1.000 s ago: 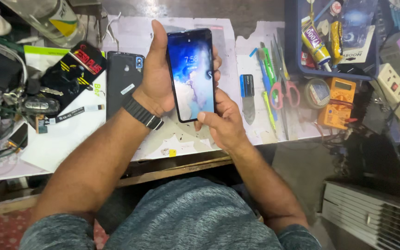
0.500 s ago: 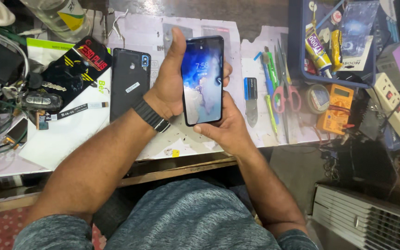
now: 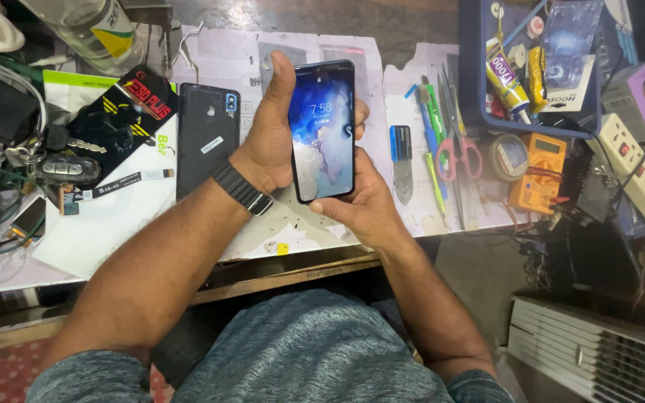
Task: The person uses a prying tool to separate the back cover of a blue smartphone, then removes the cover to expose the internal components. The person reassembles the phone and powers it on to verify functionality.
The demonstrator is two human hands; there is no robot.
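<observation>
Smartphone [image 3: 323, 130] upright between both hands' grip

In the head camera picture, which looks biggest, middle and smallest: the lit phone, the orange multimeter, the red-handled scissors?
1. Lit phone, though it is held up nearer the camera.
2. Red-handled scissors.
3. Orange multimeter.

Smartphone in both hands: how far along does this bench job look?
Looks done: the smartphone is in one piece, its screen lit. In hand: left hand grips its side, right hand supports the bottom edge. Left: a black back cover lies apart on the paper-covered bench, scissors and orange multimeter still out.
</observation>
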